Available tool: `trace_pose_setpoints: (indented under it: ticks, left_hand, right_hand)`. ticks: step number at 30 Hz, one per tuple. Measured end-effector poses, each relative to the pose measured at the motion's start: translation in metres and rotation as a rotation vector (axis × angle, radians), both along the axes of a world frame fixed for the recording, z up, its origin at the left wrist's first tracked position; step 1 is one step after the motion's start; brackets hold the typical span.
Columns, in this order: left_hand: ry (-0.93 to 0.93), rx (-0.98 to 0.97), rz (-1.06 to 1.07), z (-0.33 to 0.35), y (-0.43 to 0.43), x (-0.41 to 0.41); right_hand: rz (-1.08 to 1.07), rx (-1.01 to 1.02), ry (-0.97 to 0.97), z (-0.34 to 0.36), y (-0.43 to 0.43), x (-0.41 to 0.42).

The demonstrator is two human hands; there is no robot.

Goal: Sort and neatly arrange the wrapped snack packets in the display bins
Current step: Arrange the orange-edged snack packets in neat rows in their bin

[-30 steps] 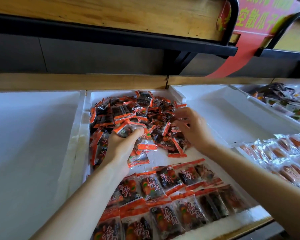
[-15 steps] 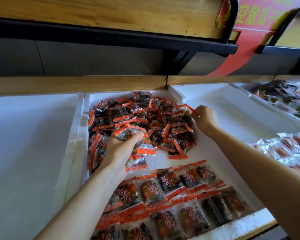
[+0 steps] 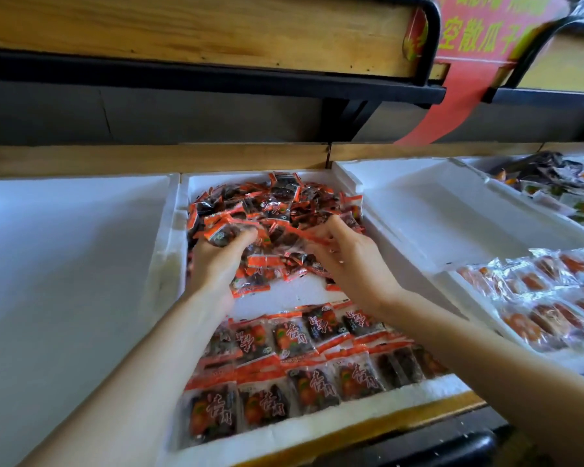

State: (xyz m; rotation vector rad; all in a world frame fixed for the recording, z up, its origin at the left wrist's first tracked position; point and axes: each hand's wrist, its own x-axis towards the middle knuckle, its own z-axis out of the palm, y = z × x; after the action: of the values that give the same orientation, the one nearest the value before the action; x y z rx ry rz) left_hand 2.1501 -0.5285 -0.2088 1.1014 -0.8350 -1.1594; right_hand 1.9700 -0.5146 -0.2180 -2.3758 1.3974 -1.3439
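Observation:
A loose pile of orange-edged snack packets fills the far half of the white foam bin. Neat rows of the same packets lie flat in its near half. My left hand grips a small bunch of packets at the pile's left front. My right hand reaches into the pile's right front, its fingers curled round packets there. A bare strip of foam floor separates pile and rows.
A foam bin lies to the left and another to the right. Clear-wrapped orange snacks fill a bin at near right. Dark packets sit far right. A wooden shelf overhangs, with a red sign.
My right hand has come from the pile's far right edge toward its middle front. My left hand has risen slightly with its packets. The pile is bunched further back.

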Motion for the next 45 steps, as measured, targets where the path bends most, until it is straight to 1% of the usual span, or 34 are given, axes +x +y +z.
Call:
trace_pose_setpoints:
  ticks: [2, 4, 5, 8, 9, 10, 13, 16, 19, 22, 27, 30, 32, 35, 38, 41, 45]
  left_hand:
    - [-0.009, -0.086, 0.082, 0.001, 0.005, 0.011]
    - [-0.040, -0.155, 0.115, 0.005, 0.016, 0.025]
    - [-0.055, -0.177, 0.118, 0.006, 0.020, 0.032]
    - [-0.112, -0.219, 0.138, 0.008, 0.036, 0.054]
    - [-0.123, -0.226, 0.138, 0.009, 0.042, 0.059]
    - [-0.125, -0.230, 0.141, 0.009, 0.047, 0.064]
    - [-0.125, -0.242, 0.138, 0.009, 0.059, 0.071]
    - [-0.145, -0.254, 0.125, 0.009, 0.068, 0.071]
    - [-0.156, -0.260, 0.115, 0.007, 0.075, 0.070]
    - [-0.151, -0.255, 0.107, 0.006, 0.080, 0.074]
    - [-0.143, -0.254, 0.097, 0.005, 0.085, 0.076]
    - [-0.150, -0.258, 0.077, 0.004, 0.086, 0.074]
    - [-0.152, -0.254, 0.073, 0.002, 0.087, 0.074]
    - [-0.139, -0.255, 0.071, 0.001, 0.090, 0.074]
    - [-0.134, -0.257, 0.081, 0.003, 0.092, 0.076]
    - [-0.129, -0.257, 0.090, 0.005, 0.091, 0.078]
    - [-0.126, -0.268, 0.086, 0.007, 0.091, 0.075]
  right_hand:
    - [0.039, 0.027, 0.046, -0.011, 0.008, 0.004]
    - [0.120, 0.074, 0.131, -0.019, 0.014, 0.008]
    - [0.176, 0.129, 0.206, -0.023, 0.015, 0.009]
    - [0.372, 0.351, 0.534, -0.028, 0.025, 0.016]
    - [0.414, 0.419, 0.611, -0.028, 0.028, 0.018]
    - [0.430, 0.467, 0.639, -0.027, 0.031, 0.020]
    - [0.348, 0.477, 0.598, -0.022, 0.032, 0.029]
    - [0.260, 0.520, 0.640, -0.024, 0.029, 0.041]
    - [0.240, 0.551, 0.697, -0.029, 0.025, 0.050]
    - [0.234, 0.504, 0.709, -0.029, 0.024, 0.054]
    - [0.274, 0.530, 0.721, -0.026, 0.032, 0.055]
    - [0.247, 0.542, 0.749, -0.027, 0.033, 0.056]
    - [0.225, 0.595, 0.710, -0.026, 0.031, 0.056]
    - [0.217, 0.607, 0.666, -0.017, 0.024, 0.053]
    - [0.214, 0.619, 0.546, -0.005, 0.021, 0.048]
    - [0.305, 0.714, 0.400, -0.002, 0.033, 0.057]
    - [0.449, 0.843, 0.423, -0.015, 0.047, 0.082]
